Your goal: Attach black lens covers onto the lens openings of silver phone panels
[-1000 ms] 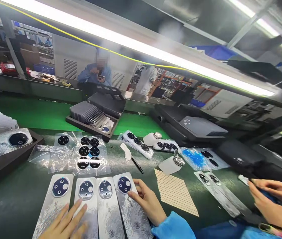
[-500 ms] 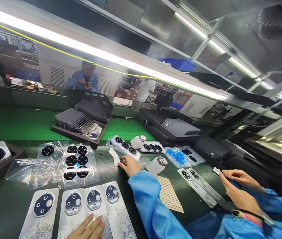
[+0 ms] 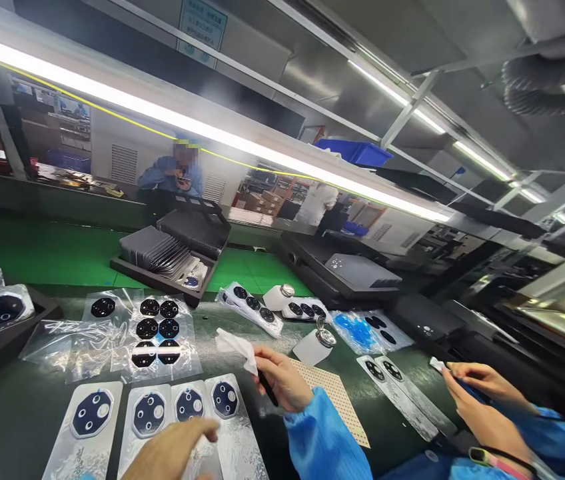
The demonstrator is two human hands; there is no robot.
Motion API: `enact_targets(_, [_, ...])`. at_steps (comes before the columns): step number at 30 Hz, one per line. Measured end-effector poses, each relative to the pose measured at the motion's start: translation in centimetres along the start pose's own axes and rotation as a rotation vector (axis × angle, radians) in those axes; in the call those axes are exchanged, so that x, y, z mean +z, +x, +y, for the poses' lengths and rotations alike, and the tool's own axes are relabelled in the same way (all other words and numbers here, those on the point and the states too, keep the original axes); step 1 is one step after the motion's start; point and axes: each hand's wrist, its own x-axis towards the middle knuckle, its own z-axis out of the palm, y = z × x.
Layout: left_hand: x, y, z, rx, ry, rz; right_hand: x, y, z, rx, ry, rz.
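Observation:
At the bottom, my left hand (image 3: pixel 170 448) hovers over or rests on the metal plates, partly blurred; what it holds, if anything, cannot be made out. Under and beside it lie several silver plates (image 3: pixel 242 433) with dark octagonal faces and round holes. My right hand (image 3: pixel 282 379) is closed on a white cloth (image 3: pixel 235 345) and a dark, slim tool (image 3: pixel 266 388), just right of the plates. A white bottle with a metal cap (image 3: pixel 314 347) stands beyond it, and a dotted tan sheet (image 3: pixel 342 407) lies to its right.
Plastic bags with black discs (image 3: pixel 162 330) lie left of centre. Behind are an open black case of plates (image 3: pixel 162 257) and another black case (image 3: pixel 335 267). On the right, a co-worker's hands (image 3: pixel 485 400) hold a white cloth near two long plates (image 3: pixel 397 393).
My right hand has come nearer, lifting the white cloth, and the dark tool now shows in it. My left hand has turned and risen from lying flat on the plates. The view has tilted slightly upward.

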Motion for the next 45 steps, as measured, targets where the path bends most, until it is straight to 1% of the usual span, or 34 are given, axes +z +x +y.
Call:
enact_targets(2, [-0.3,1.0,1.0,-0.285,-0.254,0.116,1.4,-1.9,0.0,0.041,0.059,-0.065])
enact_targets(3, [-0.6,1.7,1.5,-0.382,-0.383,0.163,2.1,-2.7,0.0,0.058,0.081,-0.097])
enact_targets(4, [-0.8,2.3,2.0,-0.442,-0.523,0.197,2.8,-3.4,0.0,0.071,0.098,-0.125])
enact_targets(5, [-1.1,2.8,2.5,-0.476,-0.669,0.192,3.4,-4.0,0.1,0.081,0.115,-0.152])
enact_targets(7, [-1.7,3.6,3.6,-0.509,-0.905,0.125,4.4,-4.9,0.3,0.092,0.159,-0.198])
enact_targets(9, [-2.3,3.9,4.7,-0.529,-1.02,0.05,5.0,-5.5,0.4,0.094,0.214,-0.229])
enact_targets(10, [-2.6,3.9,5.1,-0.532,-1.031,0.04,5.3,-5.7,0.5,0.092,0.24,-0.24])
enact_targets(13, [-2.9,4.0,5.8,-0.518,-0.95,0.101,5.8,-6.1,0.8,0.083,0.286,-0.264])
enact_targets(16, [-2.8,4.7,5.8,-0.487,-0.789,0.157,6.1,-6.4,1.4,0.075,0.32,-0.284])
enact_targets(18, [-3.1,5.4,5.9,-0.447,-0.667,0.144,6.1,-6.5,2.1,0.078,0.327,-0.289])
enact_targets(20, [-3.8,6.1,6.3,-0.396,-0.477,0.124,5.9,-6.8,2.9,0.083,0.3,-0.272])
enact_targets(22, [-4.8,6.6,6.8,-0.333,-0.237,0.115,5.6,-7.2,3.6,0.077,0.235,-0.205])
enact_targets(24, [-5.8,7.1,7.2,-0.282,-0.045,0.102,5.3,-7.8,3.9,0.05,0.156,-0.082])
enact_targets(27, [-6.8,7.7,7.3,-0.277,0.083,0.048,5.3,-9.0,3.4,-0.059,0.028,0.103])
enact_targets(29, [-7.2,8.0,7.1,-0.285,0.13,0.023,5.7,-9.6,2.8,-0.14,-0.061,0.16])
enact_targets(30, [-7.3,8.1,6.9,-0.289,0.137,0.011,6.1,-9.8,2.5,-0.16,-0.093,0.161])
enact_targets(34, [-7.6,8.1,6.5,-0.298,0.071,-0.027,7.8,-9.5,1.9,-0.176,-0.151,0.086])
enact_targets(38, [-8.0,7.7,6.1,-0.29,-0.051,-0.055,8.8,-8.5,1.8,-0.25,-0.181,0.033])
enact_targets(40, [-8.2,7.6,6.0,-0.293,-0.101,-0.074,9.0,-8.1,1.7,-0.231,-0.146,-0.057])
enact_targets(43, [-8.5,7.6,6.2,-0.296,-0.127,-0.114,9.1,-7.2,1.4,-0.158,-0.066,-0.21])
enact_targets(45, [-8.9,7.5,6.7,-0.268,-0.118,-0.132,9.1,-6.5,1.3,-0.115,-0.02,-0.273])
